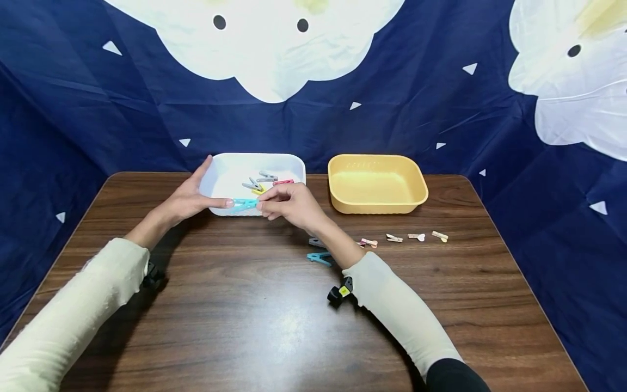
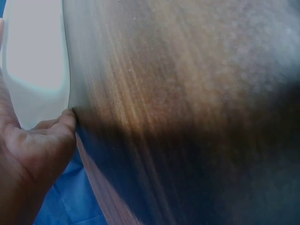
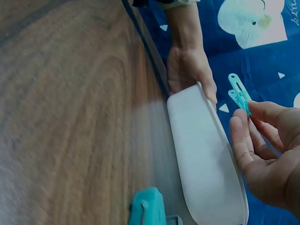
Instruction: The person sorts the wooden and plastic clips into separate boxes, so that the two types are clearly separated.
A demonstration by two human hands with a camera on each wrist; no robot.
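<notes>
My right hand pinches a light-blue clothespin between thumb and fingertips, above the near side of a white plastic tray. My left hand grips the tray's left end, thumb reaching along the near rim and fingers along the outer side. Inside the tray lie grey clothespins, a red clothespin and a yellow clothespin, partly hidden by my right hand. Under my right forearm, a blue clothespin and a grey clothespin lie on the table, partly covered.
A yellow tray stands to the right of the white one. Several small wooden clothespins lie in a row in front of it on the brown wooden table. A dark blue patterned cloth hangs behind the table.
</notes>
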